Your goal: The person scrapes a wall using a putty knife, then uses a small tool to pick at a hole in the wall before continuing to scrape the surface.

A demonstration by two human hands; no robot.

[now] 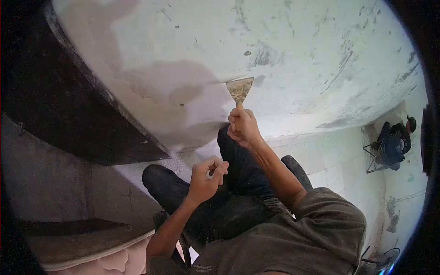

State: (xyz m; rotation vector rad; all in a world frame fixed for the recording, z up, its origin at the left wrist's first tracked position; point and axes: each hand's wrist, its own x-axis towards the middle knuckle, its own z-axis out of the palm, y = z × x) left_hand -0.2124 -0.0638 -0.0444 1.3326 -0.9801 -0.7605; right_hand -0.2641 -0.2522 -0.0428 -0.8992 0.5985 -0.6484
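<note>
My right hand (244, 126) is closed round the handle of a putty knife (240, 89), its blade pointing up at the wall. The metal blade is smeared with dried, brownish material, and its wide edge is at the wall surface. The wall (293, 55) is pale, with dark scuffs, small holes and a darker, pinkish patch (183, 82) left of the blade. Lower down, in front of my knees, my left hand (208, 178) is curled with thumb and forefinger together. No object shows in it.
A dark door (82, 91) stands at the left. My bent legs (243, 174) are close below the wall. On the far right, another person (394, 142) sits on a metal-legged seat (375, 158). Pale floor tiles (330, 167) run toward that person. A fan-like object (387, 261) is at lower right.
</note>
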